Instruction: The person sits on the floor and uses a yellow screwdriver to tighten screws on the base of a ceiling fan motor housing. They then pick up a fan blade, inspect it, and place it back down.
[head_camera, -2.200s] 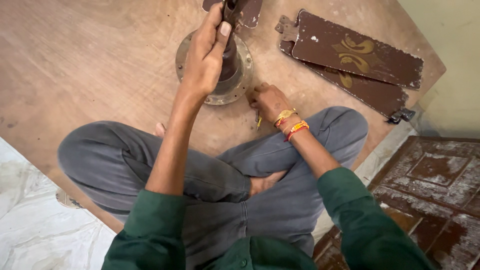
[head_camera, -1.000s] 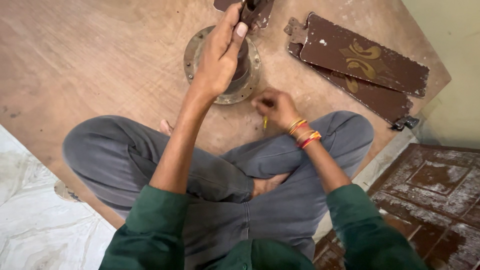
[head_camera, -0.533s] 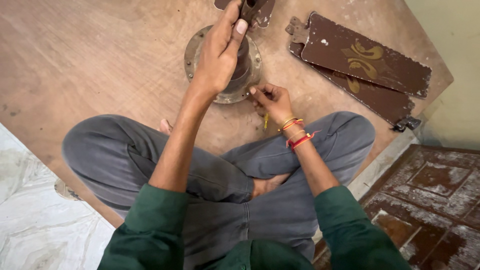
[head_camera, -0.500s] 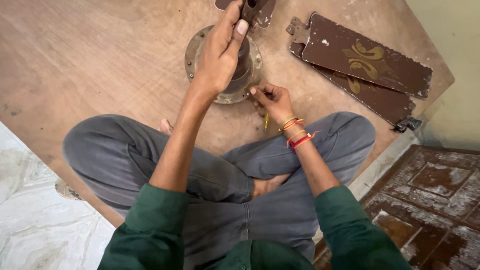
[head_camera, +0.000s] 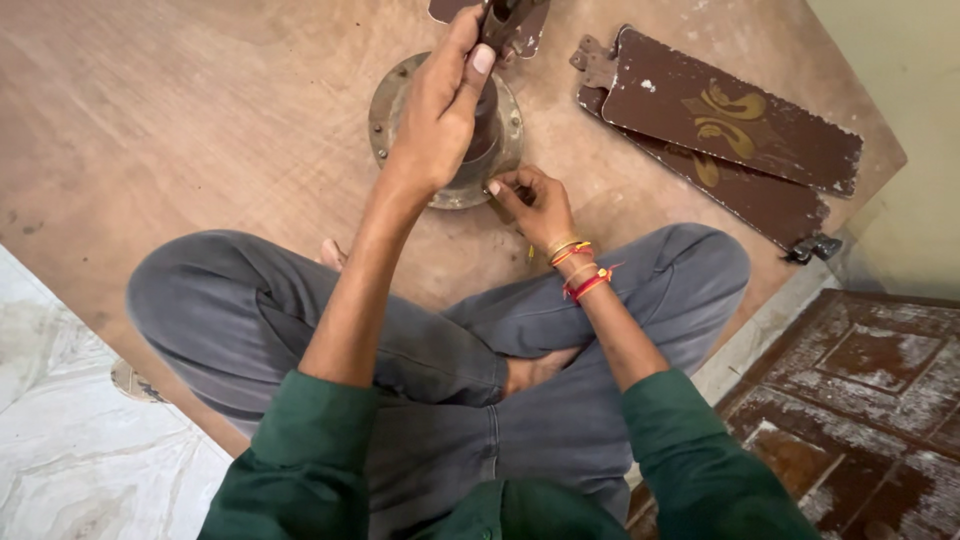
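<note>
A round metal fan motor (head_camera: 392, 98) lies on a wooden board (head_camera: 200, 120) in front of my crossed legs. My left hand (head_camera: 438, 105) reaches over it and grips the dark upright rod (head_camera: 498, 22) that rises from its middle. My right hand (head_camera: 532, 203), with red and yellow bangles on the wrist, rests at the motor's near right rim. Its fingertips are pinched together against the rim. Whether they hold a small part is hidden.
Two dark brown fan blades (head_camera: 730, 110) with gold ornament lie stacked on the board to the right. A small yellow-green piece (head_camera: 530, 253) lies by my right wrist. Pale stone floor (head_camera: 60, 430) shows at lower left, a worn brown panel (head_camera: 860, 380) at lower right.
My right hand lifted off the board near the yellow-green piece and moved up to the motor's rim with its fingertips pinched. My left hand kept its grip on the rod.
</note>
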